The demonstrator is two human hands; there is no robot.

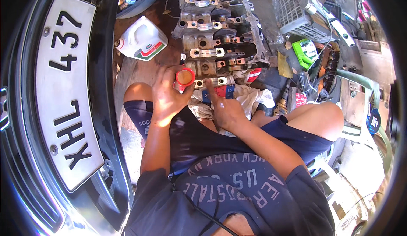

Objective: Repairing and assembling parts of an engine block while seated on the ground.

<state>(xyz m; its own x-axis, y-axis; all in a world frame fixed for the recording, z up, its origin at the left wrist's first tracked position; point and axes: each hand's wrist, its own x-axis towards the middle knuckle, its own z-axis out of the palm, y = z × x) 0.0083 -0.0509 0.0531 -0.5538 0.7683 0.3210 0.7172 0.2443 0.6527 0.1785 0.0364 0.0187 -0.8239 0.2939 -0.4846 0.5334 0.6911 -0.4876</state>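
My left hand [166, 92] is closed around a small red cup [185, 77] with tan-brown contents, held beside the near end of an engine block [202, 43]. My right hand [227, 112] points its index finger at the nearest bearing saddle [217, 81], and the fingertip appears to touch its curved surface. The other fingers of that hand are curled, with nothing seen in them. Several more shiny bearing saddles run in a row up the block, away from me. Crumpled cloth [250, 100] lies below the block's near end.
A white plastic jug [145, 39] stands left of the block. Further left is a car bumper with a licence plate [68, 92]. To the right are a grey plastic crate [299, 15], a bright green container [304, 53] and a green metal frame [360, 78]. My bent knees flank the work.
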